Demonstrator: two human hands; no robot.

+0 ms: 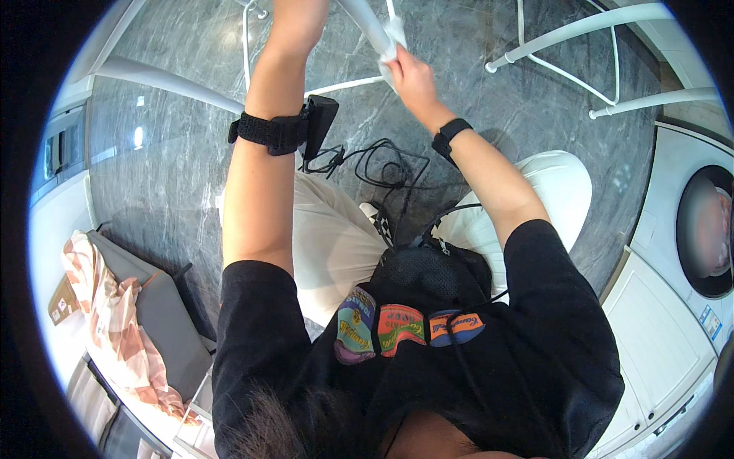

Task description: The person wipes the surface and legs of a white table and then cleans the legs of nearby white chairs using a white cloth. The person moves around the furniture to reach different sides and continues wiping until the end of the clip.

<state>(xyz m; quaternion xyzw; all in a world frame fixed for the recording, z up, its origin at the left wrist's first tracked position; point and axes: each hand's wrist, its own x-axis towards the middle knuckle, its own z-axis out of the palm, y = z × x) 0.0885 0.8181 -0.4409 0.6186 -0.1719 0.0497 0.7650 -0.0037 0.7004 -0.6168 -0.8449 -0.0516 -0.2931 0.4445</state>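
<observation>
My right hand (414, 80) grips a crumpled white wipe or cloth (393, 40), which is wrapped around a white tubular metal leg (364, 23). My left arm reaches up past the left side of that leg. Only the base of my left hand (303, 17) shows at the top edge; its fingers are out of view, so what they touch is hidden. Another white tube (166, 80) slopes in from the left behind my left forearm. A thin white crossbar (344, 86) runs low between the legs, above the grey marbled floor (189, 172).
More white tubular legs (573, 34) stand at upper right. Black cables (393, 172) lie coiled between my knees. At right are a front-loading washing machine (668, 195) and a white cabinet (659, 327). A grey upholstered piece (166, 310) with a checked cloth (109, 298) sits at left.
</observation>
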